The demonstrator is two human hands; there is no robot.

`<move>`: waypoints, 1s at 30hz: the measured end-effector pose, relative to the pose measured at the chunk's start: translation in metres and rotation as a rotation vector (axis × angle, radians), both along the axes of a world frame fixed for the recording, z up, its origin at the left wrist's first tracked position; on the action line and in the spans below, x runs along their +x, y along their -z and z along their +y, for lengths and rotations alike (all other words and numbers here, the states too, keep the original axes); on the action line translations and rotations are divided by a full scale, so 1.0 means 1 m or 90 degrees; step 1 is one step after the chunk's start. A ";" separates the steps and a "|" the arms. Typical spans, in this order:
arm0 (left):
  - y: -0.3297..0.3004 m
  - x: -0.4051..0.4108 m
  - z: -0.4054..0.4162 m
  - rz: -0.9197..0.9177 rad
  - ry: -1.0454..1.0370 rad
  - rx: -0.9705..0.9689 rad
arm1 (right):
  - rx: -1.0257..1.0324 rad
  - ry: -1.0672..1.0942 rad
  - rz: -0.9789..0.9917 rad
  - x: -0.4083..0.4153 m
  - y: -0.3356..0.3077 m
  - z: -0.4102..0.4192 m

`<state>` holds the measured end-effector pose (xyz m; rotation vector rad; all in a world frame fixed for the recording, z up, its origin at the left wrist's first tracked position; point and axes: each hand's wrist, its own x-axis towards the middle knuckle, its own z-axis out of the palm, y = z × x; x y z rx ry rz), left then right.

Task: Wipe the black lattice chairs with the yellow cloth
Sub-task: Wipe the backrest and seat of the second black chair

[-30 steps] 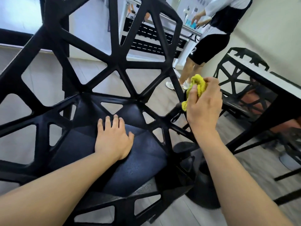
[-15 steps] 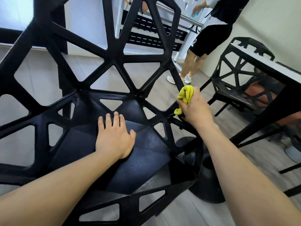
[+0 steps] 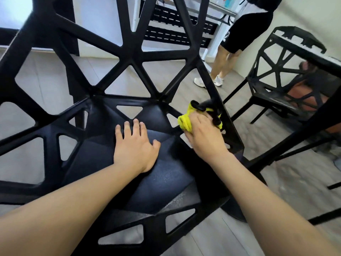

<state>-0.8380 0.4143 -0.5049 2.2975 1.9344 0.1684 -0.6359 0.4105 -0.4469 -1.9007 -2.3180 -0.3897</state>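
A black lattice chair (image 3: pixel 166 182) fills the view, its triangular-holed back rising ahead of me. My left hand (image 3: pixel 134 145) lies flat on the seat with fingers straight. My right hand (image 3: pixel 204 134) grips the bunched yellow cloth (image 3: pixel 186 122) and presses it against the right side strut where the seat meets the backrest. Part of the cloth is wrapped around the strut and hidden under my fingers. A second black lattice chair (image 3: pixel 276 76) stands at the right, tucked under a table.
A dark-edged table (image 3: pixel 313 52) crosses the upper right, with its legs reaching the grey wood floor (image 3: pixel 295 182). Another person's legs (image 3: pixel 223 61) and white shoes stand beyond the chair near a white shelf unit (image 3: pixel 175 24).
My right hand has brought the cloth down and left along the right strut, from level with the backrest to the seat's edge. My left hand stays flat on the seat.
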 end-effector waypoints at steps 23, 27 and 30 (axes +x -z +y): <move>-0.001 0.002 0.000 -0.017 -0.008 0.017 | -0.163 -0.120 0.121 -0.015 -0.001 -0.009; 0.001 0.002 0.000 -0.013 -0.007 0.026 | -0.074 -0.038 -0.006 -0.043 0.026 0.053; 0.001 0.003 0.003 -0.012 -0.004 0.029 | -0.023 -0.020 -0.012 -0.059 0.031 0.093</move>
